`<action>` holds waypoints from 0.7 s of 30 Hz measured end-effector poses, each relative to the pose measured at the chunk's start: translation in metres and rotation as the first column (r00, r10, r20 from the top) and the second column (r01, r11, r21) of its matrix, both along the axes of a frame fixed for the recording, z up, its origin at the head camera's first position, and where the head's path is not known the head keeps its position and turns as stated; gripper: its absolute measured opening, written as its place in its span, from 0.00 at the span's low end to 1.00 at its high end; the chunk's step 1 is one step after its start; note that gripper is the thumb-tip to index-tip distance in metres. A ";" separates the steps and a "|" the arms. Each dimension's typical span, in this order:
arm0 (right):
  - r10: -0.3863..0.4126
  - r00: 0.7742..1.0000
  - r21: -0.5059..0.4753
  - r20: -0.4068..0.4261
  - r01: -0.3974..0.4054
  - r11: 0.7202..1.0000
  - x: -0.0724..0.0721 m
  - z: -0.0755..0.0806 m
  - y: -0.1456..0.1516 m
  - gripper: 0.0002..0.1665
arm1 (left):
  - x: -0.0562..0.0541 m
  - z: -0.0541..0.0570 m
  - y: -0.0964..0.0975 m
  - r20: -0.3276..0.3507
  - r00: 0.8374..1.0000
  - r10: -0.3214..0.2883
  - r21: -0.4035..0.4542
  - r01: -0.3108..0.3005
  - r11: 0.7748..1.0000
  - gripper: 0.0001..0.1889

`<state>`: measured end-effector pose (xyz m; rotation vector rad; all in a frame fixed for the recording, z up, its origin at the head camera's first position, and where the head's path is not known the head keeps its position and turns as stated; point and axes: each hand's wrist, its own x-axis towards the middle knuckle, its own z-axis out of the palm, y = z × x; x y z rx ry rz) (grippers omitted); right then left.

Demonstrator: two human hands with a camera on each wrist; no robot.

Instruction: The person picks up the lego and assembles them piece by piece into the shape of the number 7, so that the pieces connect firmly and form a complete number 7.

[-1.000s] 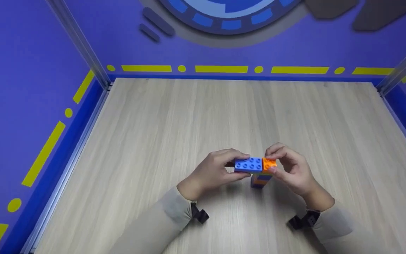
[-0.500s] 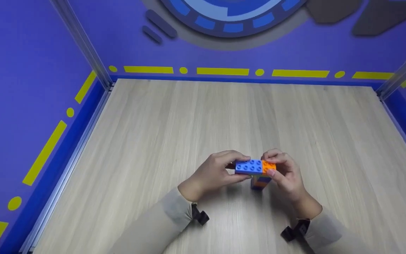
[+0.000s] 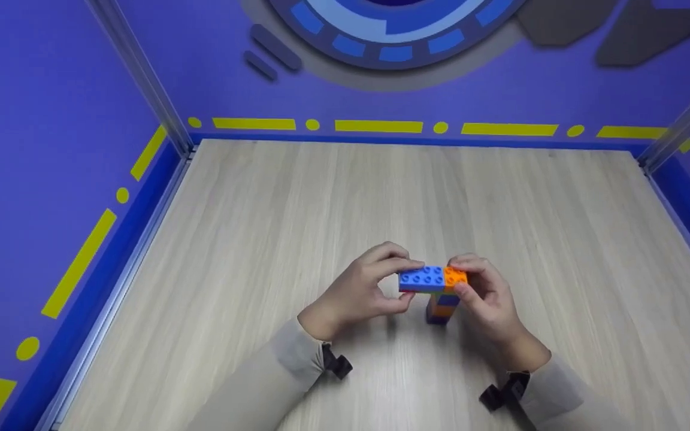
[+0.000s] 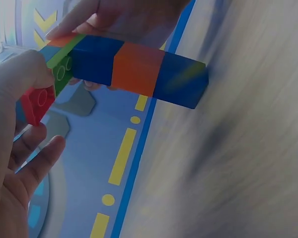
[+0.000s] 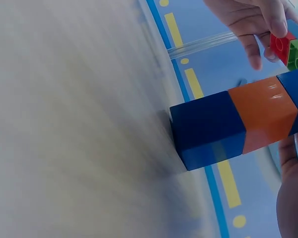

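A small brick tower (image 3: pixel 441 311) of dark blue and orange layers stands upright on the wooden table (image 3: pixel 297 215). On top lie a light blue brick (image 3: pixel 421 279), overhanging to the left, and an orange brick (image 3: pixel 455 276). My left hand (image 3: pixel 406 286) pinches the overhanging end between thumb and forefinger. In the left wrist view a red brick (image 4: pixel 37 103) and a green brick (image 4: pixel 62 69) sit under that overhang, by my thumb. My right hand (image 3: pixel 459 278) pinches the orange top of the tower (image 5: pixel 233 121) from the right.
Purple walls with yellow dashes (image 3: pixel 378 126) close in the table at the back and both sides. Metal corner posts (image 3: pixel 141 78) stand at the back corners. Black wrist straps (image 3: pixel 336 363) show on both sleeves.
My right hand has drawn in closer and lower around the orange top brick. The fingers of my left hand have risen a little at the blue brick's end. The tower stays in place.
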<state>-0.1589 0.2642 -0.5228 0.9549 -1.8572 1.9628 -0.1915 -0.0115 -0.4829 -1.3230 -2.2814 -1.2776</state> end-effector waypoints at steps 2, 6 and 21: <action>-0.049 0.998 0.056 0.047 0.047 0.997 0.000 0.000 0.001 0.16 | 0.000 -0.002 -0.001 0.010 1.000 0.028 0.007 -0.028 1.000 0.24; -0.129 0.988 0.152 0.087 0.115 0.982 -0.002 -0.001 0.002 0.23 | -0.003 -0.005 -0.003 0.039 0.997 0.063 0.035 -0.065 0.997 0.23; -0.286 0.952 0.239 0.112 0.254 0.937 -0.008 -0.008 0.009 0.43 | -0.029 -0.015 0.005 0.230 0.957 0.178 0.095 -0.204 0.974 0.23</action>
